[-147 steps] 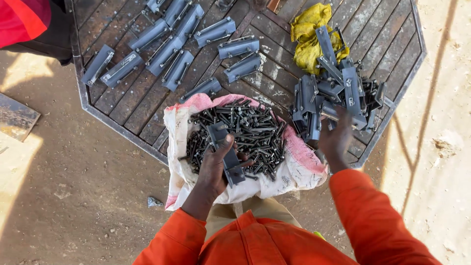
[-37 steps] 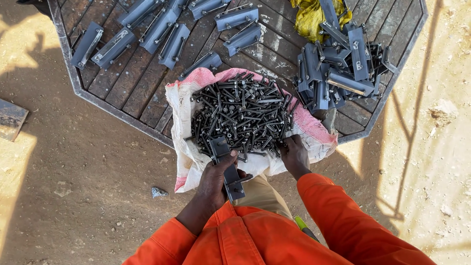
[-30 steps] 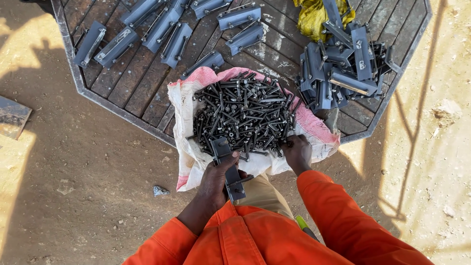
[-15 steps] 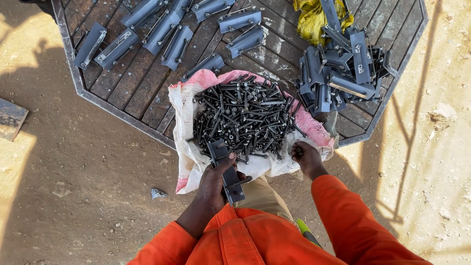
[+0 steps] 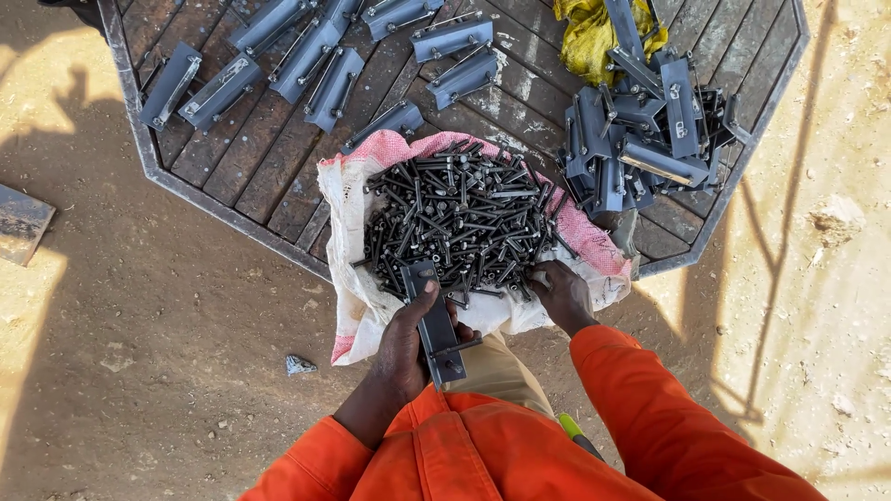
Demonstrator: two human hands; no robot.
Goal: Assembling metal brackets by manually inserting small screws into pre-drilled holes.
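My left hand (image 5: 406, 348) grips a grey metal bracket (image 5: 432, 320) with a bolt through its lower end, held over my lap. My right hand (image 5: 560, 292) rests at the near right edge of a heap of dark bolts (image 5: 459, 220), fingers curled among them; whether it holds one I cannot tell. The bolts lie in an open white and pink sack (image 5: 357, 297) propped against a wooden platform. I wear orange sleeves.
An octagonal wooden platform with a metal rim (image 5: 223, 209) carries a row of grey brackets (image 5: 306, 56) at the back left and a piled heap of brackets (image 5: 640, 139) at the right, beside a yellow cloth (image 5: 589, 42). Sandy ground lies all around.
My right hand came back from the bracket pile at the right to the near edge of the bolts. My left hand keeps hold of the bracket, which now carries a bolt.
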